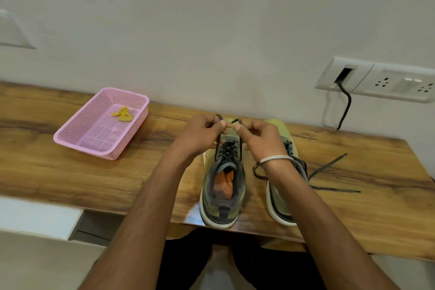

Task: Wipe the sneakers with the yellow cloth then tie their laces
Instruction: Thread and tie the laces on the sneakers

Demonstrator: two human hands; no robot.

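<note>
Both sneakers sit side by side at the front edge of the wooden worktop (70, 172), heels toward the person, toes pointing at the wall. The left sneaker (222, 186) is the one getting attention: the left hand (202, 134) and right hand (263, 139) are both up over its toe end, fingers curled, each pinching a dark lace (217, 141) between thumb and fingertips, and the two thumbs almost meet in the middle. The lace ends run taut from the eyelets up into the hands. There's something orange stuffed inside that shoe.

The right sneaker (280, 198) is partly hidden under the right forearm, and its loose laces (329, 169) are sprawled across the worktop toward the right edge, so not tied.

The yellow cloth (122, 114) is crumpled in the pink basket (70, 135), which sits well apart near the back left of the worktop. A wall socket (381, 82) with a black cable (344, 106) plugged in is behind the right end.
</note>
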